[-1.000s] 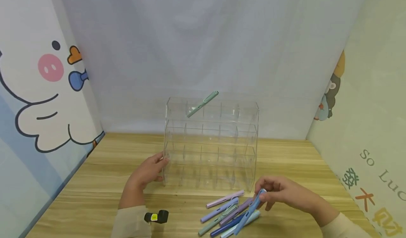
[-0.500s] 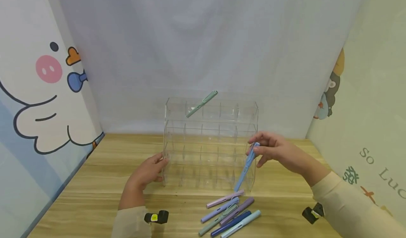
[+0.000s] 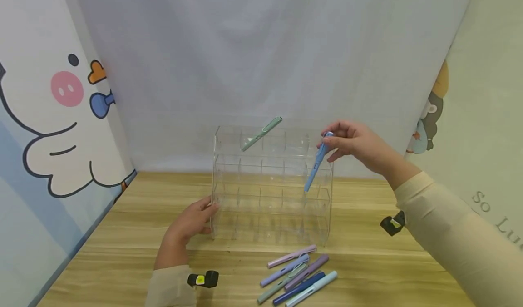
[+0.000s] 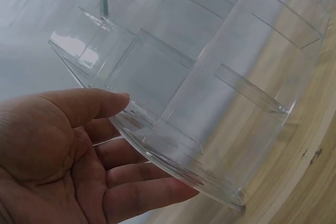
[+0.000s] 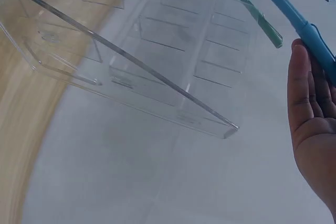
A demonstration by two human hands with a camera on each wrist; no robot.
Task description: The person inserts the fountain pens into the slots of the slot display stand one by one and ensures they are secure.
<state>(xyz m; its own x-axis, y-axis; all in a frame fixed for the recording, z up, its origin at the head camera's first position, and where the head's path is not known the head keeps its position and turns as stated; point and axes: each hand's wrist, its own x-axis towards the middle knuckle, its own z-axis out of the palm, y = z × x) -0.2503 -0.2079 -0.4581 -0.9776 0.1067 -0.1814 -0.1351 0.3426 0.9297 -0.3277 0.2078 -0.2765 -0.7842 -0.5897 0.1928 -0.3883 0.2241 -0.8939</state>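
Observation:
A clear acrylic tiered rack (image 3: 271, 203) with many small compartments stands on the table. My left hand (image 3: 193, 220) holds its left side edge; in the left wrist view the thumb (image 4: 113, 104) lies over the edge, with the fingers on the outer side. A light blue capped pen (image 3: 313, 170) is pinched near its clip end by my right hand (image 3: 351, 141). It slants down, lower end in front of the rack's right-hand middle tiers; whether it touches is unclear. A sage green pen (image 3: 261, 134) leans in a top-tier compartment.
Several capped pens lie in a loose group before the rack, among them a pink pen (image 3: 292, 256), a dark blue pen (image 3: 299, 289) and a pale blue pen (image 3: 312, 289). A white curtain (image 3: 269, 48) hangs behind; printed panels flank the wooden table (image 3: 135, 234).
My right hand has lifted the light blue pen off the group on the table and carried it up to the rack's right side. The left hand stays on the rack.

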